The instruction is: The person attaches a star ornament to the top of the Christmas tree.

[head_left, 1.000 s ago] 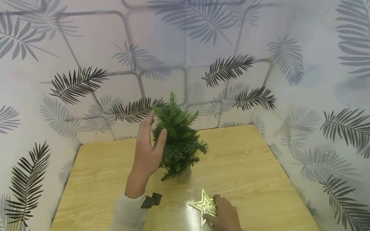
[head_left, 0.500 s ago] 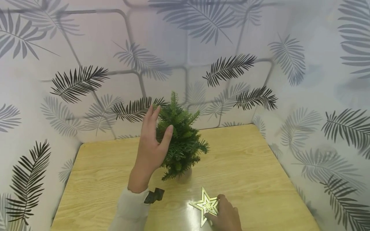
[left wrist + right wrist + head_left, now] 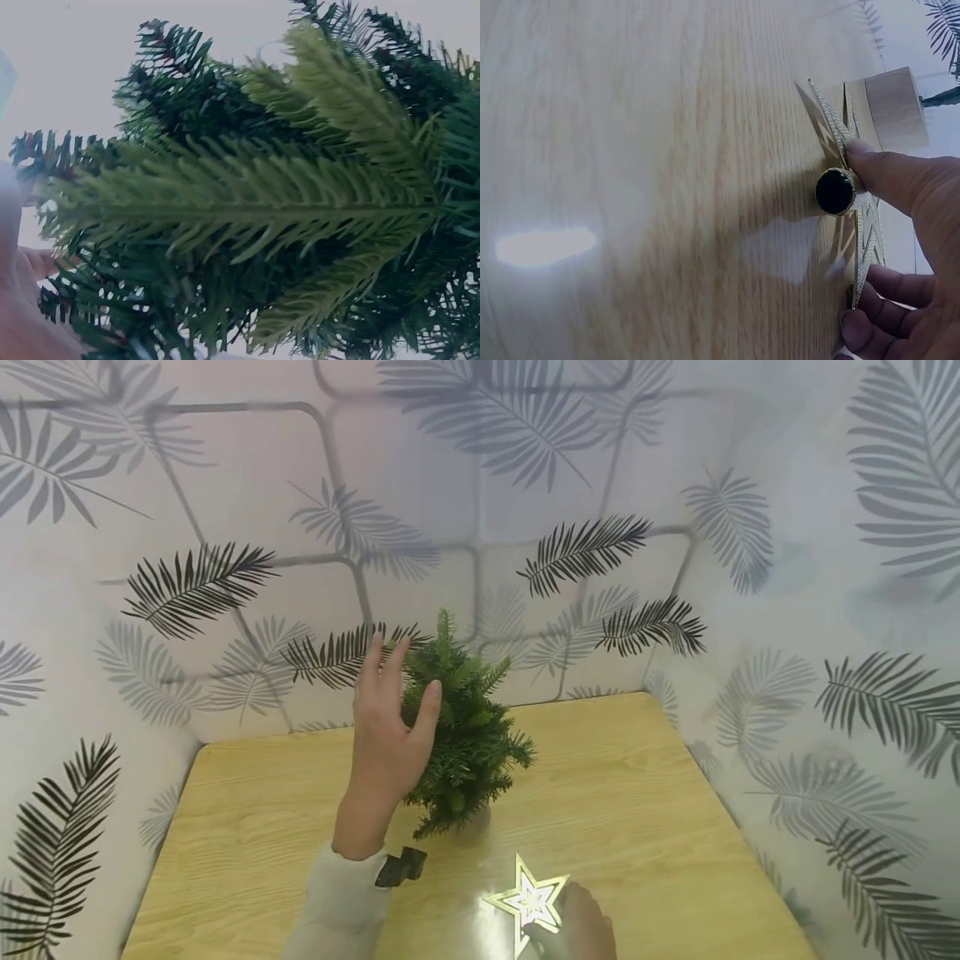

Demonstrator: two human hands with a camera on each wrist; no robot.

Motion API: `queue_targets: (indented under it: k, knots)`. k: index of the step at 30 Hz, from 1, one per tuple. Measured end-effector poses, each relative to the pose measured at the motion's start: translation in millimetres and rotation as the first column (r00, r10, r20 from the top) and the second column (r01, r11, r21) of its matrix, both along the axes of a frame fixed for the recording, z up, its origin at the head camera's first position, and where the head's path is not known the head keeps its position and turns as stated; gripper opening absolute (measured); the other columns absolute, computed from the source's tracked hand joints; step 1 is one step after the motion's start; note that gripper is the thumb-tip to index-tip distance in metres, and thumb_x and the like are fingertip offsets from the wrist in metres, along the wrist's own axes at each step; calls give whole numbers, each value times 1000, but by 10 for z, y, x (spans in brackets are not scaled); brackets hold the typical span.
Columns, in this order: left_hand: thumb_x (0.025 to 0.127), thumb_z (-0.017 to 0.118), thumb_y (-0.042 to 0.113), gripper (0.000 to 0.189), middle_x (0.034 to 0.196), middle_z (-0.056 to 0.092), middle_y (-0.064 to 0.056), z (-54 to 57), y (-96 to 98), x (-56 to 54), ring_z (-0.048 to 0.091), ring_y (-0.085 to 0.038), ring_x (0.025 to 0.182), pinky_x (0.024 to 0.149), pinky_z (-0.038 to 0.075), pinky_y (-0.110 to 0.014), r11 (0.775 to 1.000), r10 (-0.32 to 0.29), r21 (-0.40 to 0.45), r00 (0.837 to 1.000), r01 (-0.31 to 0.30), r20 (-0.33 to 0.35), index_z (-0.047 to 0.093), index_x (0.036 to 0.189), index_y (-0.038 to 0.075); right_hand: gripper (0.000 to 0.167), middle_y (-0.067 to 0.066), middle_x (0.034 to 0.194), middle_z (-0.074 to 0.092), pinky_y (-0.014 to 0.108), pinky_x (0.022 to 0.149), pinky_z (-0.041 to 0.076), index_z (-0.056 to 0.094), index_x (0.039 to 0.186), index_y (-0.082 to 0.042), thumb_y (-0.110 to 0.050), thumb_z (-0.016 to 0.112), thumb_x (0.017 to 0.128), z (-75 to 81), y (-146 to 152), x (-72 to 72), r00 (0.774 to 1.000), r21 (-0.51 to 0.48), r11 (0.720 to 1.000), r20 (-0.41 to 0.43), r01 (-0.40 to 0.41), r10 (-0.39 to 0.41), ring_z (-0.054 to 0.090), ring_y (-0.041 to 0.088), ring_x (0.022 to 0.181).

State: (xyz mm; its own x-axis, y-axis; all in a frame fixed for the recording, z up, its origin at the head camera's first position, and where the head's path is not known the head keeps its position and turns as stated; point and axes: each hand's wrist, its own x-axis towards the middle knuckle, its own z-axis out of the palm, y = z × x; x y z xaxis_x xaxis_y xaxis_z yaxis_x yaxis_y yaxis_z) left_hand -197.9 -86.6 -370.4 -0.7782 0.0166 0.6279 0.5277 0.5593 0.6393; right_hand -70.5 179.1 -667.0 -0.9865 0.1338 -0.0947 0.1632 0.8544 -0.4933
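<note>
A small green artificial Christmas tree point(image 3: 465, 747) stands upright toward the back of the table, on a round wooden base point(image 3: 896, 109). My left hand point(image 3: 386, 743) is raised at its left side, fingers straight and thumb spread, overlapping the branches in the head view. Needled twigs point(image 3: 225, 206) fill most of the left wrist view. Near the table's front, my right hand point(image 3: 577, 922) holds a gold star tree topper point(image 3: 528, 902) by its right side. In the right wrist view, thumb and fingers pinch the star edge-on, with a short round tube with a dark opening point(image 3: 835, 191) sticking out from its back.
The light wood table point(image 3: 285, 827) has rounded back corners and meets a wall point(image 3: 420, 468) patterned with grey and black leaves. Bright glare lies on the tabletop beside the star. A small black device point(image 3: 401, 867) is strapped at the left wrist over a pale sleeve point(image 3: 337, 902).
My left hand has moved a little right and up against the tree, its fingers straighter. The star catches more light in my right hand. The head view has shifted slightly.
</note>
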Motion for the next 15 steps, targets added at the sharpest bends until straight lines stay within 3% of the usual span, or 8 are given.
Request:
queue_targets:
  k: [6,11,15]
  knots:
    - [108,54,37,61,169,17,-18,58,-13,-17,17,-39,155,118,20,-69,1000,5,-11,1000,-5,26,38,160,10,56,-2,75,54,51,72,43,62,81,-10,-63,81,78,136,31,-16,996,-24,998,71,-57,59,52,17,65]
    - [108,54,39,65,170,15,-15,100,31,-30,17,-38,155,116,20,-70,999,-5,-34,999,6,49,33,162,10,54,-1,77,48,44,67,38,61,84,-10,-62,75,85,112,85,23,988,-7,991,72,-134,134,44,15,65]
    - [108,54,39,66,170,16,-17,139,42,-40,18,-37,155,116,19,-71,998,9,-54,999,-7,52,32,163,9,50,-4,75,53,42,67,37,61,90,-12,-60,72,89,78,86,29,981,-79,986,111,-150,158,47,14,65]
